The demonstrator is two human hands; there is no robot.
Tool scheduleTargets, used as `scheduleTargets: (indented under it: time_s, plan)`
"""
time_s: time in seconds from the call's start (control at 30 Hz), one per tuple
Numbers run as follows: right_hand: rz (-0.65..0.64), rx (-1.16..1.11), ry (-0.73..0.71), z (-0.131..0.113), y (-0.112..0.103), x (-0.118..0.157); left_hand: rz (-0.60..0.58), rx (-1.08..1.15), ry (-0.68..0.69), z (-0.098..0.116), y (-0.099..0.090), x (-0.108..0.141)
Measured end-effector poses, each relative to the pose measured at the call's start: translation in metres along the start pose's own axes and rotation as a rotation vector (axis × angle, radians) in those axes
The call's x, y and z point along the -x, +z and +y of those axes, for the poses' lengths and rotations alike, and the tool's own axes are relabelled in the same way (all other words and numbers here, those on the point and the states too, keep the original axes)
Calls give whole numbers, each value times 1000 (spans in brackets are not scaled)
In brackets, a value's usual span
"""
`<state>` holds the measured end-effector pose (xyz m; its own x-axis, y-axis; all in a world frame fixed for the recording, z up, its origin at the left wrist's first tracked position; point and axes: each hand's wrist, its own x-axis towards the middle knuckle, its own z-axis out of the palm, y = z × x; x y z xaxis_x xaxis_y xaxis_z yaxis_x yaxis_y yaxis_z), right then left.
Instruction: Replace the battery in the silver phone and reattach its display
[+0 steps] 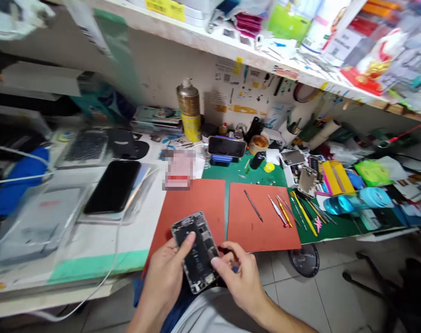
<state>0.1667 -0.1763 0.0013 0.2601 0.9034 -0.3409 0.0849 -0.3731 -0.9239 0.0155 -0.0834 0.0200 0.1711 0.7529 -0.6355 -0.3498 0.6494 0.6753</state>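
Observation:
An opened phone with its inner parts and black battery showing (200,247) is tilted over the front edge of an orange-red mat (206,196). My left hand (168,266) grips its left side, the thumb lying on the battery. On the lower right edge of the phone rest the thumb and fingers of my right hand (240,273), closed round that edge. A second orange-red mat (265,236) lies to the right, with a dark thin tool (253,206) and several slim screwdrivers (279,210) on it.
A black phone (112,187) lies on the left, beside a white cable (117,245). Behind the mats stand a spray can (189,111) and a propped phone (227,147). Blue bottle (357,200) at right. A loaded shelf (196,37) overhangs the bench.

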Motion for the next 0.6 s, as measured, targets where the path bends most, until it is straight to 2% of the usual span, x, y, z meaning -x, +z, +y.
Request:
scheduleTargets:
  time_s: [0.07, 0.13, 0.2, 0.27, 0.3, 0.43, 0.5, 0.6]
  plan:
    - [144, 37, -51, 7, -22, -2, 21, -37, -46, 14, -3, -9]
    - [254, 59, -93, 10, -52, -6, 48, -100, -25, 24, -6, -18]
    - [274, 48, -135, 3, -86, -12, 65, -155, 7, 29, -8, -26]
    - [292, 24, -178, -15, -125, -27, 65, -192, 17, 30, -9, -32]
    - [321, 4, -172, -27, -144, -38, 64, -206, 17, 30, -8, -35]
    - [595, 14, -87, -75, -214, -105, 54, -249, 18, 28, -6, -40]
    - [679, 49, -29, -92, -236, -143, 35, -261, 23, 28, -6, -42]
    - [741, 115, 39, -104, -250, -190, 23, -264, 25, 27, -7, -44]
